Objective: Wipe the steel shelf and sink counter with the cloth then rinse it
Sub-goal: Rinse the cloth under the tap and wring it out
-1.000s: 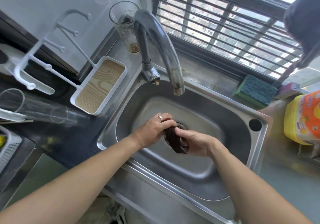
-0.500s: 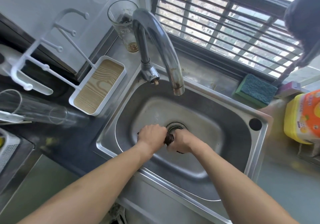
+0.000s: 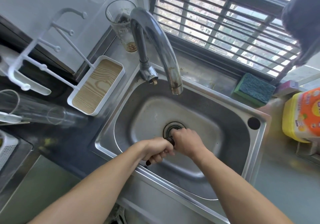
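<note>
The sink [image 3: 256,154] is set in the counter [image 3: 285,180], with the faucet [image 3: 155,42] behind it. A glass [image 3: 121,23] is placed left of the faucet, a tray [image 3: 97,87] left of the sink, and a sponge [image 3: 254,88] behind the right corner.

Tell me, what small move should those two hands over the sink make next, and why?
Probably one more twist in opposite directions. Both the left hand and right hand have a closed grip on the dark cloth, bunched between them over the sink just in front of the drain. No water runs from the tap, so this looks like wringing.
</note>
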The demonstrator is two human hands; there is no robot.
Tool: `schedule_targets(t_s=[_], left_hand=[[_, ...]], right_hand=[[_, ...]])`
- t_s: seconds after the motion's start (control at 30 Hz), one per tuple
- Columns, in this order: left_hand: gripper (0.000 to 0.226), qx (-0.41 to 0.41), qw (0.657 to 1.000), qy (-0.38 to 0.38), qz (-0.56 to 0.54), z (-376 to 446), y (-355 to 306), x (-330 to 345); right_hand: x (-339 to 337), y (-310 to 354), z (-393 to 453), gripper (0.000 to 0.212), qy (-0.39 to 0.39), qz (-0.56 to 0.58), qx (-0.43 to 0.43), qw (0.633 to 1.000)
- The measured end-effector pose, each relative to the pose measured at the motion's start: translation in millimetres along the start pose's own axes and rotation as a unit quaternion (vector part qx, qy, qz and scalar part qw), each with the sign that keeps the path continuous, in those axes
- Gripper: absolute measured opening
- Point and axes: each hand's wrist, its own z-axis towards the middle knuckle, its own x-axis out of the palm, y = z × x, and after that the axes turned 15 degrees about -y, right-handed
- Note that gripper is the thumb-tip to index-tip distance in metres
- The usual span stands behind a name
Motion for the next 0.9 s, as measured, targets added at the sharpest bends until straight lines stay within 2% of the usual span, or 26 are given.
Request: schedule_targets(t_s=[0.07,0.13,0.23,0.27,0.33,0.4,0.47,0.53,0.6,0.67,0.73,0.77,0.8,0.83,0.9], left_hand=[[0.034,-0.007,0.997,0.076,-0.033,0.5,2.1,-7.7],[0.044,-0.002,0.991,0.119,-0.069,2.1,3.5,-13.2],[0.053,0.007,0.987,0.117,-0.107,6.8,6.7,-20.7],[0.048,0.04,0.991,0.088,-0.088,8.7,9.0,-22.9],[0.026,0.166,0.985,-0.014,0.033,10.6,11.0,-26.8],[0.011,0.286,0.924,-0.151,0.206,13.4,12.1,-31.7],[0.024,0.344,0.851,-0.264,0.296,14.2,13.5,-37.2],[0.035,0.437,0.801,-0.289,0.289,11.0,13.6,-41.3],[0.036,0.542,0.741,-0.288,0.273,7.6,10.8,-40.6],[0.03,0.623,0.671,-0.298,0.27,5.1,2.2,-35.0],[0.027,0.663,0.617,-0.308,0.292,4.8,-5.3,-32.3],[0.03,0.665,0.601,-0.309,0.317,5.1,-7.5,-33.7],[0.032,0.658,0.589,-0.307,0.354,5.4,-7.6,-35.5],[0.031,0.641,0.581,-0.304,0.4,5.4,-6.2,-35.7],[0.027,0.585,0.575,-0.314,0.479,4.0,-0.8,-30.0]], right_hand=[[-0.8,-0.4,-1.6,0.02,-0.008,0.01,-0.003,1.0],[-1.8,-2.2,-1.2,0.016,-0.018,0.024,0.008,1.0],[-1.4,-3.3,0.2,0.016,-0.019,0.056,0.036,0.998],[-1.1,-2.7,1.1,0.019,-0.008,0.069,0.04,0.997],[-0.4,-1.3,3.0,0.032,0.035,0.113,0.049,0.992],[-2.9,-1.3,2.7,0.05,0.085,0.204,0.099,0.97],[-12.9,-4.9,1.2,0.056,0.109,0.364,0.2,0.903],[-20.3,-9.7,-1.6,0.054,0.111,0.517,0.27,0.804],[-24.3,-14.3,-2.7,0.053,0.155,0.618,0.288,0.715],[-26.0,-14.7,-3.2,0.054,0.243,0.685,0.281,0.627],[-27.6,-12.4,-1.0,0.054,0.342,0.698,0.262,0.572],[-28.7,-10.2,0.0,0.049,0.382,0.679,0.253,0.573],[-28.9,-7.6,0.9,0.041,0.41,0.644,0.25,0.596],[-27.6,-5.4,1.7,0.031,0.421,0.599,0.251,0.634],[-22.3,-1.6,2.1,0.012,0.394,0.507,0.253,0.724]])
